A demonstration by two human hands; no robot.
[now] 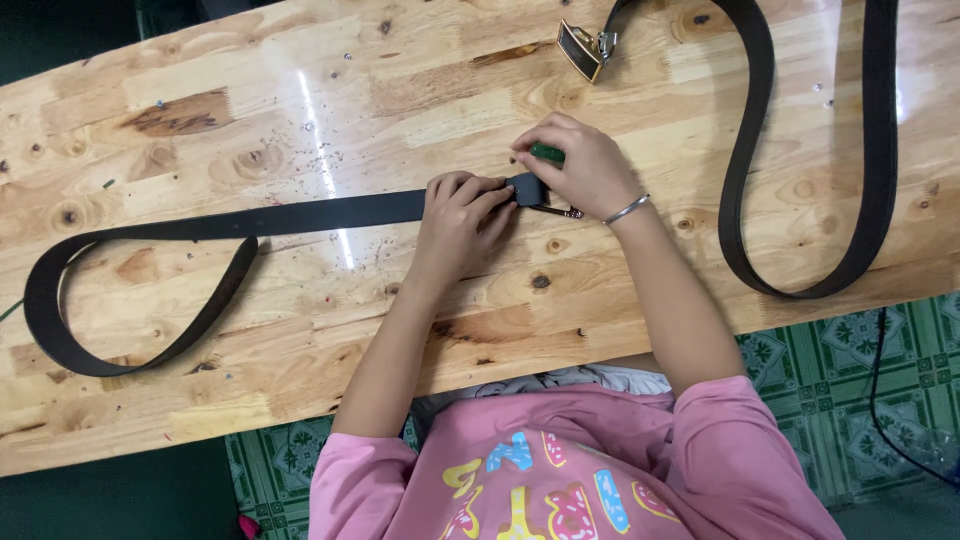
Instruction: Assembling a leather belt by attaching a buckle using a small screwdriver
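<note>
A dark brown leather belt [200,228] lies along the wooden table [300,110] and loops back at the far left. My left hand [458,215] presses its end flat near the table's middle. My right hand [582,168] is closed around a green-handled tool [547,153] and sits over the belt end, where a metal buckle part [565,211] peeks out below the palm. A silver bracelet circles my right wrist.
A second dark belt [745,140] snakes over the table's right side, its gold and silver buckle [585,47] at the top. Small dark specks dot the tabletop. Green patterned floor and a black cable [878,370] show at the lower right.
</note>
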